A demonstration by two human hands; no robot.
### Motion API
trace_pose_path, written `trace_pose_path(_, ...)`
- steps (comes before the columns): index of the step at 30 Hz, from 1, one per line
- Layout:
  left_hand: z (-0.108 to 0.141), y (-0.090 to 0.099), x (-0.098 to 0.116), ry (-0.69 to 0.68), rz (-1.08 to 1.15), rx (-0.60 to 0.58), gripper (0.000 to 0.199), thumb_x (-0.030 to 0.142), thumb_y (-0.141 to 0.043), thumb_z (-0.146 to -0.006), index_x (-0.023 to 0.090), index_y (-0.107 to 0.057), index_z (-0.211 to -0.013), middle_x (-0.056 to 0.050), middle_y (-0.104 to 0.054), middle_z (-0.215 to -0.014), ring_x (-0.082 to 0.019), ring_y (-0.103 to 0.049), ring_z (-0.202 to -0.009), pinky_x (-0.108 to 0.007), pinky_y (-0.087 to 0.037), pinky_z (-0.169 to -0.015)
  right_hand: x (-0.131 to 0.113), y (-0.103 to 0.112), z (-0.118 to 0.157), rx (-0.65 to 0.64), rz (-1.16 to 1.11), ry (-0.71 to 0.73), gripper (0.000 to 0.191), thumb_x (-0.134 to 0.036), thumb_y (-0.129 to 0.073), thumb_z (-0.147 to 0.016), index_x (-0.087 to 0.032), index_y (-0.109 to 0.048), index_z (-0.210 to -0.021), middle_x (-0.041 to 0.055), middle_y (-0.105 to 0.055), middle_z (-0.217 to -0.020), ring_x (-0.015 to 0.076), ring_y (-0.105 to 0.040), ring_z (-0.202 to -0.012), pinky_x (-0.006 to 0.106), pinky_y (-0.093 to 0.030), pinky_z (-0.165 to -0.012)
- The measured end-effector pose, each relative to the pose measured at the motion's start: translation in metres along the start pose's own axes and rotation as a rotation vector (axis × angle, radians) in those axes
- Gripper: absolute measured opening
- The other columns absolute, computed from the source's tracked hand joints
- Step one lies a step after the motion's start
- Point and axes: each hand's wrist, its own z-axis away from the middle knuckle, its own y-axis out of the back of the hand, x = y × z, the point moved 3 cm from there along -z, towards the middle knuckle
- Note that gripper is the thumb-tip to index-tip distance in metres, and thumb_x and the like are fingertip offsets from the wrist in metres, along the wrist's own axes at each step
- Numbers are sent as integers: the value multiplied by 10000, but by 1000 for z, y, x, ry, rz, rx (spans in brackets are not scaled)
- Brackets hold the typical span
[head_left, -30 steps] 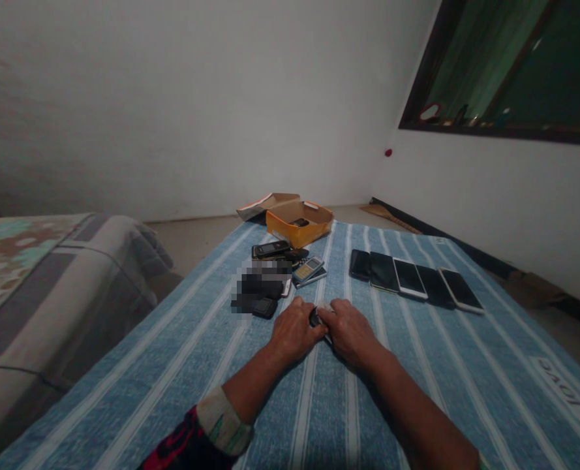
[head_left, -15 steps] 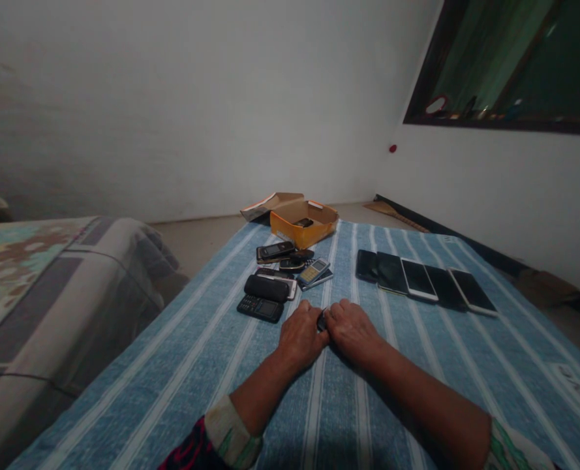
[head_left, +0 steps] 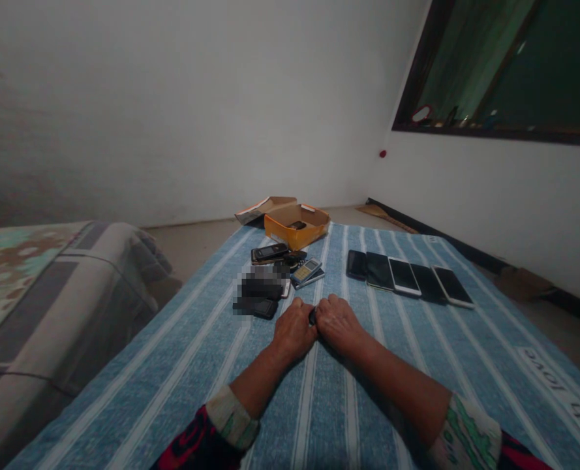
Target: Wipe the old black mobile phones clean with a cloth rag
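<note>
The left hand [head_left: 294, 331] and the right hand [head_left: 338, 325] are close together and hold a small black object [head_left: 312, 316] between them, above a blue striped cloth [head_left: 314, 405]. Smartphones [head_left: 402, 277] lie in one row at the right.

The person wore a long-sleeved garment with a busy print, its left sleeve [head_left: 195, 438] dark with red patches. Each sleeve ended in a wide, pale cuff: the left cuff [head_left: 232, 416] carried faint green marks, while the right cuff [head_left: 466, 434] had a bolder green pattern, with red and black fabric [head_left: 517, 458] beyond it. The forearms, left hand [head_left: 294, 331] and right hand [head_left: 338, 324] were bare, with no gloves.
</note>
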Motion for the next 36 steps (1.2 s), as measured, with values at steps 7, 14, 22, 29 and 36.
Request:
trace_pose_path(7,2,4,3,-8,-16,2,185,236,-575,-830,190,-674,-980,-81,-612,-1030,-234,-632,-975,-279,-465,-753,2,2,-7,-3,-47,-9,211,-84,-489,-899,-100,-698,-921,158,-652,-892,276,-560,-904,363,-380,-710)
trace_pose_path(14,-1,0,-3,-42,38,47,284,429,-621,-843,183,-687,-969,-62,-591,-976,-208,-629,-918,-263,-445,-719,49,-12,7,75,-271,-250,225,-41,-509,-839,-129,-705,-774,136,-670,-860,232,-579,-898,309,-407,-745)
trace_pose_path(22,-3,-1,-1,-87,160,1,221,356,-744,-743,192,-699,-884,-15,-558,-865,-177,-593,-840,-246,-413,-685,70,-43,23,377,-881,-579,434,-71,-399,-772,-160,-716,-1055,87,-711,-1029,205,-627,-987,338,-457,-900)
trace_pose_path(29,0,-2,3,-94,195,-32,267,337,-776,-699,197,-710,-916,-8,-556,-853,-176,-577,-831,-252,-409,-691,65,-52,23,422,-1461,-655,382,-267,-519,-695,-130,-745,-970,66,-733,-803,174,-640,-649,268,-478,-581)
trace_pose_path(36,1,2,6,-163,225,-62,216,314,-776,-678,196,-711,-847,2,-538,-813,-173,-572,-816,-247,-407,-666,62,-43,27,370,-2155,-582,278,-210,-634,-559,-144,-736,-810,47,-713,-743,141,-606,-615,240,-474,-573)
